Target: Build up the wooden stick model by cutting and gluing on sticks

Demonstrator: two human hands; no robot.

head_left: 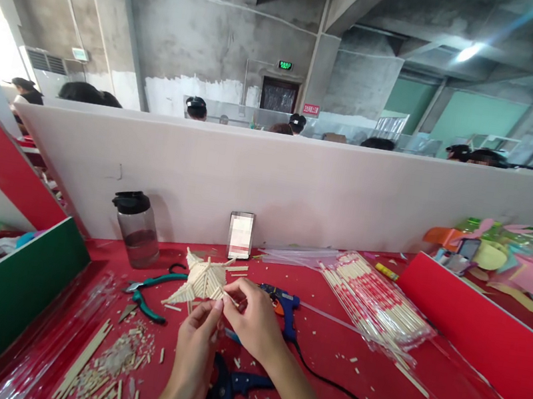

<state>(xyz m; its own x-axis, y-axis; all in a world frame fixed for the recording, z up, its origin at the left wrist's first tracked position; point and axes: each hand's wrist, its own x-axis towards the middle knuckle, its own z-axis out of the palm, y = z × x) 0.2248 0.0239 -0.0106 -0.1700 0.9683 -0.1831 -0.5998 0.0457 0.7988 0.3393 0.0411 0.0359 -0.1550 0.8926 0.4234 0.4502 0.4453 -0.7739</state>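
Note:
A star (pixel 206 279) built from pale wooden sticks is in front of me, one of its points reaching to my fingers. My left hand (pixel 196 347) is closed, thumb and forefinger pinched at that near right point. From the right, my right hand (pixel 252 319) pinches the same spot, its fingertips almost touching the left ones. Whether a small loose stick piece is also between the fingers is hidden. Teal-handled pliers (pixel 145 302) lie open left of the star. A blue glue gun (pixel 287 307) lies just behind my right hand.
A second blue tool (pixel 231 389) lies beneath my wrists. Cut stick pieces (pixel 111 364) litter the left side. Bagged chopsticks (pixel 377 298) lie at right, and a black cable (pixel 347 391) crosses there. A bottle (pixel 136 229) and a phone (pixel 240 236) stand by the white partition (pixel 299 184).

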